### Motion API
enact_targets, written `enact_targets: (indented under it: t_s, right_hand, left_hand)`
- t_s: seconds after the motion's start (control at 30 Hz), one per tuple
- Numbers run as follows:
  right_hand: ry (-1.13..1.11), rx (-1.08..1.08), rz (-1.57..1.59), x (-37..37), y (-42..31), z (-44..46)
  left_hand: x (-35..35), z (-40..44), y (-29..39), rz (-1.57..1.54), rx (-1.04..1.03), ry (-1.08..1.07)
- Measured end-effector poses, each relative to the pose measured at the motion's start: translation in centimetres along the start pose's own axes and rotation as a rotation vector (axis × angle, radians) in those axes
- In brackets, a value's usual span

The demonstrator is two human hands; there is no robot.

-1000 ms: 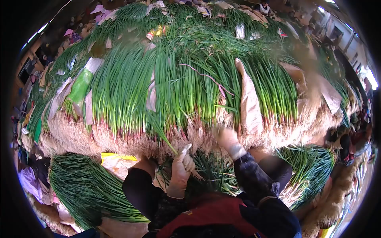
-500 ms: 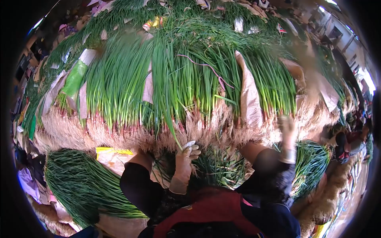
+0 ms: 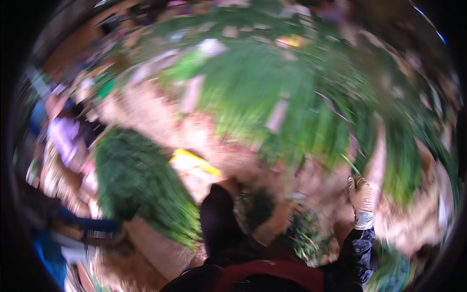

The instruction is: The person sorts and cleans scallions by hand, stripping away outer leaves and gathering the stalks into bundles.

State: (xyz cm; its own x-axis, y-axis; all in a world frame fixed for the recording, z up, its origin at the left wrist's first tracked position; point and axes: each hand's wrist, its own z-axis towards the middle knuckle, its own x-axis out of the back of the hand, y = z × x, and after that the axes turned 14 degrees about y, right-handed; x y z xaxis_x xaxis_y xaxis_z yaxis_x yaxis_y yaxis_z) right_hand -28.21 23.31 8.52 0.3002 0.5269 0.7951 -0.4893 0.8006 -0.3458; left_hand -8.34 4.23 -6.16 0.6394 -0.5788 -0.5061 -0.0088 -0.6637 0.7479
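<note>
Long green onions (image 3: 243,97) lie in a thick row before me, leaves pointing away and pale, stringy roots (image 3: 151,107) toward me. My left hand (image 3: 279,216), gloved and smeared by motion, is low in front of the roots. Its fingers look closed around a thin green onion stalk (image 3: 288,182) that rises from them. A small pale thing (image 3: 296,196) at its fingertips is too blurred to name. My right hand (image 3: 360,194), in a whitish glove, has its fingers curled at the root edge, closed on the lower end of a green onion leaf (image 3: 351,164).
Another heap of green onions (image 3: 141,180) lies at left, beside a yellow-edged sheet (image 3: 197,163). A pink string (image 3: 335,108) lies across the row, with brown paper strips (image 3: 377,155) between bunches. Loose leaves (image 3: 311,238) lie below my hands. A person in purple (image 3: 65,138) is at far left.
My view has swung left and tilted, so the row appears shifted right and slanted. My right hand has come across to the leaf near the pink string. The left still holds its stalk.
</note>
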Motion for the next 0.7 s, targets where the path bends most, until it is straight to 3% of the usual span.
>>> enact_targets:
  t_s: [0.03, 0.07, 0.17, 0.23, 0.3, 0.37, 0.43, 0.5, 0.53, 0.57, 0.63, 0.7]
  right_hand:
    - [-0.150, 0.092, 0.128, -6.5, -7.5, 4.2]
    - [-0.201, 0.097, 0.021, -9.9, -9.1, 6.3]
    - [-0.341, 0.039, -0.146, -20.8, -5.2, 9.7]
    - [-0.305, -0.036, -0.002, -20.8, -3.1, 9.9]
    - [-0.324, -0.154, 0.277, -23.1, 1.3, 10.6]
    - [-0.420, -0.576, 0.684, -24.3, 5.6, 10.9]
    - [-0.192, -0.246, 0.685, -22.2, 5.7, 7.4]
    - [-0.375, -0.113, 0.563, -20.6, 3.9, 0.0]
    - [-0.536, -0.058, 0.388, -14.2, -4.3, -3.1]
    - [-0.389, -0.096, 0.294, -14.3, -6.8, -7.0]
    - [-0.312, 0.025, 0.264, -14.6, -8.3, -11.4]
    - [-0.418, 0.072, 0.289, -15.3, -7.0, -12.0]
  left_hand:
    - [3.5, 1.1, 0.0, -0.061, -0.087, 0.097]
    - [2.9, 1.0, 0.0, -0.016, -0.113, 0.077]
    - [1.6, 1.4, -0.1, 0.056, -0.108, 0.030]
    - [1.2, 1.2, 0.2, 0.070, 0.022, 0.053]
    - [1.4, 1.5, 0.6, 0.086, 0.008, 0.060]
    - [1.4, 1.9, -0.3, 0.075, 0.001, 0.056]
    - [1.5, 1.7, 0.3, 0.089, 0.074, 0.054]
    - [0.4, 0.0, 1.2, 0.053, 0.207, 0.072]
    - [0.2, -0.2, 0.7, 0.023, 0.236, 0.043]
    - [0.2, -0.5, -0.1, -0.017, 0.272, 0.008]
    - [0.6, -0.8, -1.5, -0.092, 0.335, -0.059]
    - [0.5, -1.4, -1.9, -0.033, 0.193, -0.039]
